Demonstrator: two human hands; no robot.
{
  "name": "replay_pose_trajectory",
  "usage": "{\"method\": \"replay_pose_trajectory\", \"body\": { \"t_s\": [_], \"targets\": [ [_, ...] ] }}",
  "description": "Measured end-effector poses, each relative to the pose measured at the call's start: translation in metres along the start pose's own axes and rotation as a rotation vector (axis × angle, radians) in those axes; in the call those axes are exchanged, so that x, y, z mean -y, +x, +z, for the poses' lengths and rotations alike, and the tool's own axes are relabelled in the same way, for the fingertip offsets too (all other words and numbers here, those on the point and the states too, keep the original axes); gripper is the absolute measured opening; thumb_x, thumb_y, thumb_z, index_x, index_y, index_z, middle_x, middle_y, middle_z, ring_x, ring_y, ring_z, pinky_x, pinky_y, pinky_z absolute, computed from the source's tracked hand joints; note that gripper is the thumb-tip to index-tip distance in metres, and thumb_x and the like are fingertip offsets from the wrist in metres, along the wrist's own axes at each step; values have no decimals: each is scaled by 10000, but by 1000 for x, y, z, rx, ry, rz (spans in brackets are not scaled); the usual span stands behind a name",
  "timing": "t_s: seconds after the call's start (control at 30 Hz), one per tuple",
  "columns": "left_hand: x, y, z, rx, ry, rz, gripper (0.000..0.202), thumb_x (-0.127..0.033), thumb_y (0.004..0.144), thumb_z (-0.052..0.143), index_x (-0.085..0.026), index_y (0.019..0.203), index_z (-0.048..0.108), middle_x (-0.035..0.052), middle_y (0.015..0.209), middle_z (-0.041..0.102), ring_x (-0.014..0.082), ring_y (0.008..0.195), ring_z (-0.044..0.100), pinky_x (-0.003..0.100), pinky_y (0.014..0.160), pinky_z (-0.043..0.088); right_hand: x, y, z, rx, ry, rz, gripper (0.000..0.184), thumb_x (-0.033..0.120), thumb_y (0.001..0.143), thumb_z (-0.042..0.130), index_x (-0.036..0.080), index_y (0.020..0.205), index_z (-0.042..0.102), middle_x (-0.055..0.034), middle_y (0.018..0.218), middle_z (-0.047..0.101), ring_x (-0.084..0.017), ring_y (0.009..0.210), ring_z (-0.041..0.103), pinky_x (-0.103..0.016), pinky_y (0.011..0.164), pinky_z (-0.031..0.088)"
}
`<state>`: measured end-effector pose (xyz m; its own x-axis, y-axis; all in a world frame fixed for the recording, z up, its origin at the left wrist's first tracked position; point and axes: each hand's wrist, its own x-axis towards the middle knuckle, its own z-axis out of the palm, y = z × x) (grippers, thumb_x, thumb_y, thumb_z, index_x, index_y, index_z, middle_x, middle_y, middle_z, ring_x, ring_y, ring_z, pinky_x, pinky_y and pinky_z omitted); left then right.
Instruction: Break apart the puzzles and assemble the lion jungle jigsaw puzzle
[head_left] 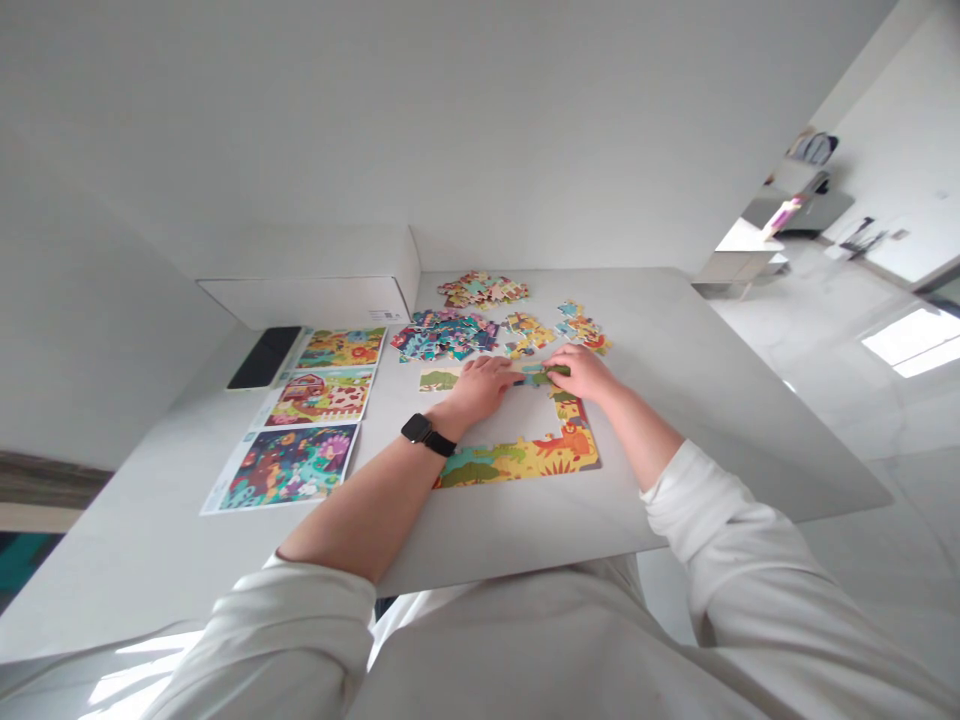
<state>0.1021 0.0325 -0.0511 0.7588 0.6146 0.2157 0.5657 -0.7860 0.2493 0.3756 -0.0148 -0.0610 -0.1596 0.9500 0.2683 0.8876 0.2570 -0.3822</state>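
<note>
A partly joined jigsaw puzzle (517, 462) lies on the table, with yellow and green joined pieces along its near and right sides. Across its far side my left hand (484, 385) rests flat, fingers stretched over the top strip (439, 380). At the far right corner my right hand (581, 373) is closed, thumb and fingertips pinching a green puzzle piece (557, 370) against the end of that strip. Just beyond my hands lie small groups of loose yellow pieces (529, 332) and yellow-blue pieces (583, 325).
Piles of dark blue-purple pieces (446, 335) and pink-beige pieces (481, 290) sit farther back. On the left are printed picture sheets (296, 468), a black phone (265, 358) and a white box (307, 300) against the wall. The table's edge (780, 400) slants away on the right.
</note>
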Motion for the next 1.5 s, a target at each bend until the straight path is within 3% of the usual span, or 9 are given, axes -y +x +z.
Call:
{"method": "replay_pose_trajectory", "body": {
  "t_s": [0.3, 0.97, 1.5],
  "targets": [
    [3, 1, 3, -15, -37, 0, 474, -165, 987, 540, -412, 1316, 777, 45, 1447, 669, 296, 1318, 568, 504, 1148, 435, 6, -1, -6, 11, 11, 14, 290, 301, 881, 774, 271, 1164, 829, -82, 1188, 757, -266, 1091, 687, -413, 1044, 527],
    [9, 3, 10, -33, -90, 6, 459, -183, 1002, 525, -395, 1322, 778, 56, 1452, 656, 295, 1330, 566, 515, 1181, 422, 8, -1, -4, 26, -13, 37, 325, 315, 881, 800, 271, 1200, 835, -106, 1226, 743, -292, 1129, 689, -439, 1066, 527],
    [1, 2, 3, -13, -60, -9, 432, -200, 1017, 526, -371, 1318, 784, 65, 1442, 676, 302, 1324, 596, 512, 1169, 455, 10, -1, -4, 44, -62, 31, 302, 319, 904, 782, 286, 1197, 846, -96, 1220, 747, -293, 1115, 678, -436, 1048, 534]
  ]
}}
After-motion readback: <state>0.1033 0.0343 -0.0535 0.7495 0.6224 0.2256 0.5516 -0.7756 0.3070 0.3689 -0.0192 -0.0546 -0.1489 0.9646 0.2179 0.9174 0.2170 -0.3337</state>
